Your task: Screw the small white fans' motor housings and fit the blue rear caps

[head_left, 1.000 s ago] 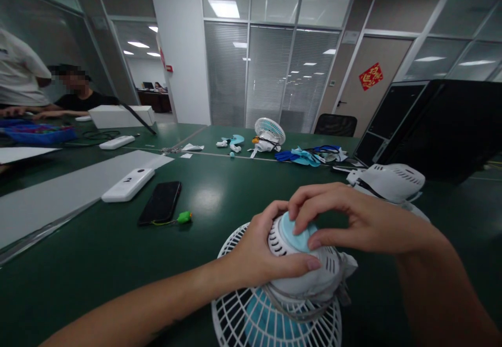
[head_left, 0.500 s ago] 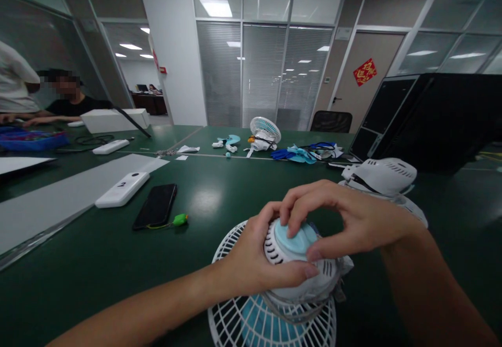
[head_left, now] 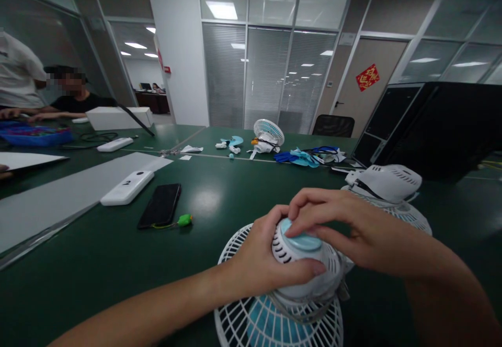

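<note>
A small white fan (head_left: 314, 281) lies face down on the green table, its grille (head_left: 235, 326) spread beneath the motor housing and pale blue blades showing through the bars. My left hand (head_left: 266, 263) wraps around the housing, thumb on the near side and fingers on the far side. On top of the housing is a round light-blue knob (head_left: 304, 242). My right hand (head_left: 345, 221) grips this knob from above, with fingertips on its top and the thumb along its far right edge. A cable is looped around the housing below my left hand.
To the left lie a black phone (head_left: 160, 205) with a green charm (head_left: 184, 220) and a white box-shaped device (head_left: 127, 187). Another fan (head_left: 386, 182) stands right, before a large black case (head_left: 439, 132). Farther back are a third fan (head_left: 269, 137) and blue gloves (head_left: 301, 157). People sit and stand far left.
My right hand's fingers have turned on the knob: the thumb has moved from its near edge to the far right. My left hand keeps its hold. The whole view has shifted slightly.
</note>
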A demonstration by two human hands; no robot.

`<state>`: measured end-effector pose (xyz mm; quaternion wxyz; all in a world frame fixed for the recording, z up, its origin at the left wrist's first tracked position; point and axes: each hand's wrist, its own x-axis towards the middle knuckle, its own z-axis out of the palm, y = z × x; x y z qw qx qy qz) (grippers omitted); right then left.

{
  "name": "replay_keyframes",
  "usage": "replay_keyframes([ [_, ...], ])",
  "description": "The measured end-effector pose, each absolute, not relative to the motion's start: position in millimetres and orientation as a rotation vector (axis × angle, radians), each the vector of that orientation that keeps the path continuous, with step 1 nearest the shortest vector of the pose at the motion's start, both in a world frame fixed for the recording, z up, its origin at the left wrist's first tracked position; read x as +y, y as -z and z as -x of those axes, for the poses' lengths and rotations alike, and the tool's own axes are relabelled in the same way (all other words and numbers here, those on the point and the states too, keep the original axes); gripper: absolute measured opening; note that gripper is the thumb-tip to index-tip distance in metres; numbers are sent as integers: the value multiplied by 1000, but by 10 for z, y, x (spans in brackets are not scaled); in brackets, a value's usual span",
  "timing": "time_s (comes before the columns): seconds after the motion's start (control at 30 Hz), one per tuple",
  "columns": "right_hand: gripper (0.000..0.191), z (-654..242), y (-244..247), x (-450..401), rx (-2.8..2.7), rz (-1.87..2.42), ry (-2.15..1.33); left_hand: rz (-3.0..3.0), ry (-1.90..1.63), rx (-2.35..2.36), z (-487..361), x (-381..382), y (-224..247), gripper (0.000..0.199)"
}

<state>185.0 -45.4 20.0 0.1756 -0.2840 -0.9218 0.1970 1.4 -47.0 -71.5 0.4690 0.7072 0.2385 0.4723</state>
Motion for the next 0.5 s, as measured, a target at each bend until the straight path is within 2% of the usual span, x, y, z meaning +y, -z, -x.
replay_keyframes([
  [0.2, 21, -1885, -124, -464, -2529, 734, -500, -1743, -1135, 589, -12, -475, 715, 56],
  [0.5, 13, -1923, -81, -402, -2502, 607, -689, -1760, -1145, 559, -16, -505, 713, 49],
])
